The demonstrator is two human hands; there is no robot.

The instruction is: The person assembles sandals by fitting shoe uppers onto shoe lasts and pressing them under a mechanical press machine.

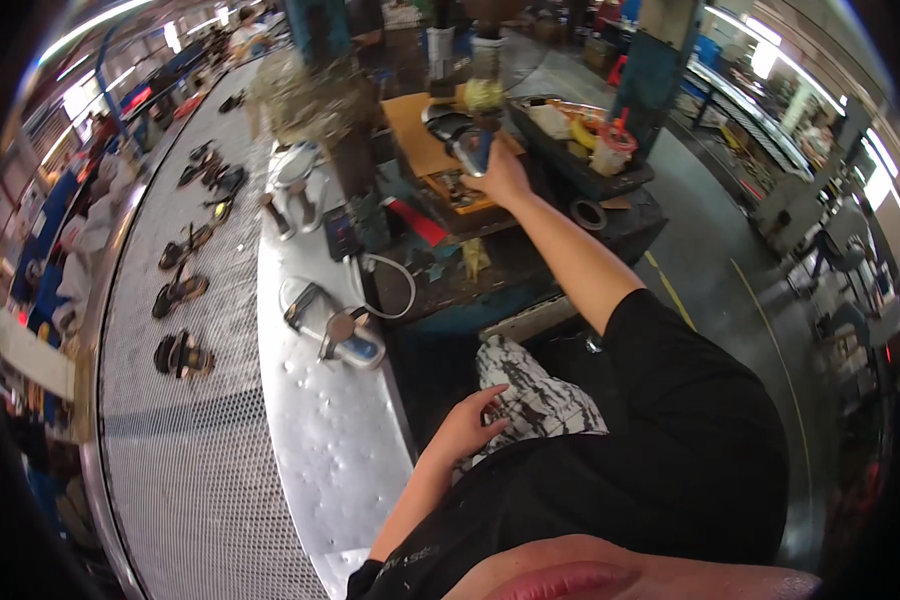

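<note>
My right hand (503, 178) reaches forward to the press and is closed on a sandal (460, 143) with dark straps and a blue patch. The sandal lies over a tan board (403, 125), below the press's upright rods (486, 62). My fingers partly hide it. Down by my lap, my left hand (462, 428) is empty, its fingers loosely apart over black-and-white patterned cloth (535, 390). Another sandal (332, 325) with a pale sole lies on the metal ledge (315, 440) to the left.
A mesh conveyor (195, 440) on the left carries several dark sandals (182, 295). Beside the press, a tray (580, 175) holds a pinkish container (613, 148), with a tape roll (588, 214) nearby. A white cable (410, 285) loops near the ledge; a red strip (416, 221) lies ahead.
</note>
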